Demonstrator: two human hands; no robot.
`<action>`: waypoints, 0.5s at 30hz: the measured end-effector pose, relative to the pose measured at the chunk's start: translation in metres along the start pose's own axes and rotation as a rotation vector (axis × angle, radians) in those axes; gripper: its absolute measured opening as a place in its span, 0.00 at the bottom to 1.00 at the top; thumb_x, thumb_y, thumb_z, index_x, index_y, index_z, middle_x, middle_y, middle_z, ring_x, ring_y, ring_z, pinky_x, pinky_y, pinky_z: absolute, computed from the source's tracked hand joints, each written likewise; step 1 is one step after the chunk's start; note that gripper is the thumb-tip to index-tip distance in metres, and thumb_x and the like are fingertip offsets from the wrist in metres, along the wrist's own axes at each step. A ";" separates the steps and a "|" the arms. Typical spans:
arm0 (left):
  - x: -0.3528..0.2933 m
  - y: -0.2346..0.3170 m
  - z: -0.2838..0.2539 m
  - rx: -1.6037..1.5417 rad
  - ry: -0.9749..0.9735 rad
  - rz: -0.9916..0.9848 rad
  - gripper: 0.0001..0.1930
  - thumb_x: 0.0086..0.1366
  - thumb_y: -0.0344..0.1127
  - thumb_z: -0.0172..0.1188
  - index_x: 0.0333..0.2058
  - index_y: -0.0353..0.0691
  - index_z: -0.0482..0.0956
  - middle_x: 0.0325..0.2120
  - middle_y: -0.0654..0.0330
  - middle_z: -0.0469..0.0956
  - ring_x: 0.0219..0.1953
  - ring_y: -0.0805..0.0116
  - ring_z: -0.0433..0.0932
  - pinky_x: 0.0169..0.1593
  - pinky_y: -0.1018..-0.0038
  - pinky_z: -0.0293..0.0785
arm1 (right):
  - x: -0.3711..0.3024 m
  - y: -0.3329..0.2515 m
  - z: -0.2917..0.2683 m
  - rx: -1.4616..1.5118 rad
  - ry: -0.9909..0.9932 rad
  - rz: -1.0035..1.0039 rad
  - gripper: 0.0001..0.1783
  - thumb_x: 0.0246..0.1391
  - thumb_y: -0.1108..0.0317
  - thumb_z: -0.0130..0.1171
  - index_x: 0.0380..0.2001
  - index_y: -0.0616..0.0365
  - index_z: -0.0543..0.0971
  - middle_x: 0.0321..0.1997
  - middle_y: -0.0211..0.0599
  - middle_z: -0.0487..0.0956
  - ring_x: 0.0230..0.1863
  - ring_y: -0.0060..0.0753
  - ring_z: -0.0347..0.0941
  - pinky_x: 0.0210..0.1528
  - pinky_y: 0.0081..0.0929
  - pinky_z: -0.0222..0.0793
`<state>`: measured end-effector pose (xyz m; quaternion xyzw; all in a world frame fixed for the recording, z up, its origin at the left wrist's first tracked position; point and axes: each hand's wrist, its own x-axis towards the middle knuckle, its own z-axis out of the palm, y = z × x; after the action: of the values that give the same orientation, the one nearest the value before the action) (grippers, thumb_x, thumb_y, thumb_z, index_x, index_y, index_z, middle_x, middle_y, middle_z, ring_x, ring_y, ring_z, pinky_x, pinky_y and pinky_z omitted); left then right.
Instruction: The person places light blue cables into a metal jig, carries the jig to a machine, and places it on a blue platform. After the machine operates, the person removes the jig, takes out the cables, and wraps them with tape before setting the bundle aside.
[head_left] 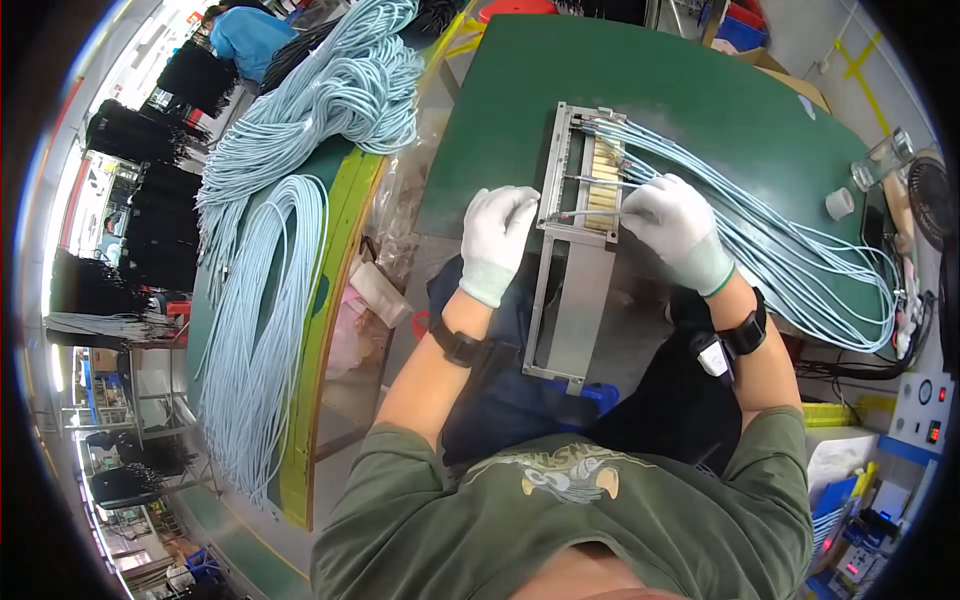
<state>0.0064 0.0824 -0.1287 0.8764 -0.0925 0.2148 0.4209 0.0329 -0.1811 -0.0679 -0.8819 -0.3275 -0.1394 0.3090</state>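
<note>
My right hand [672,222], in a white glove, pinches a light blue cable [590,212] that lies across a metal frame fixture [548,180]. Inside the fixture is a row of yellowish blocks [603,190], and several cable ends cross it. My left hand [498,232], gloved as well, is at the fixture's left side with thumb and fingers brought together. Whether anything is between those fingertips is too small to make out. From the fixture a bundle of light blue cables [780,250] runs right, passing behind my right hand.
The fixture's long lower part reaches past the near edge of the green table [500,90] over my lap. Large cable bundles [265,320] lie on a second table at left. At right are a glass jar [885,160], a white roll [839,204] and a black fan [930,198].
</note>
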 end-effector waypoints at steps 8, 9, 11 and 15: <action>0.001 0.007 -0.005 0.024 -0.063 0.031 0.08 0.66 0.34 0.59 0.40 0.39 0.83 0.40 0.56 0.83 0.45 0.56 0.79 0.61 0.60 0.64 | 0.000 0.000 0.001 -0.101 -0.053 0.035 0.06 0.52 0.63 0.62 0.29 0.52 0.82 0.26 0.39 0.78 0.33 0.47 0.76 0.37 0.41 0.72; 0.001 0.008 -0.004 0.030 -0.074 0.044 0.08 0.66 0.34 0.59 0.41 0.40 0.83 0.40 0.56 0.83 0.46 0.56 0.79 0.61 0.59 0.64 | 0.000 -0.001 0.001 -0.112 -0.068 0.043 0.07 0.53 0.61 0.61 0.29 0.51 0.83 0.26 0.39 0.79 0.33 0.46 0.77 0.37 0.41 0.73; 0.000 0.007 -0.003 0.035 -0.074 0.049 0.08 0.66 0.34 0.59 0.41 0.40 0.83 0.40 0.56 0.83 0.46 0.56 0.79 0.61 0.59 0.64 | -0.001 0.002 0.002 -0.125 -0.107 0.074 0.08 0.53 0.60 0.61 0.30 0.51 0.83 0.26 0.40 0.80 0.33 0.47 0.78 0.37 0.42 0.73; 0.000 0.009 -0.003 0.044 -0.080 0.065 0.09 0.66 0.34 0.59 0.41 0.40 0.83 0.40 0.55 0.83 0.47 0.55 0.79 0.62 0.60 0.64 | 0.001 0.002 0.001 -0.115 -0.202 0.157 0.10 0.54 0.60 0.58 0.30 0.54 0.83 0.28 0.44 0.80 0.34 0.50 0.78 0.38 0.43 0.73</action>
<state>0.0026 0.0787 -0.1205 0.8899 -0.1329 0.1950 0.3905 0.0349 -0.1817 -0.0691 -0.9306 -0.2785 -0.0436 0.2335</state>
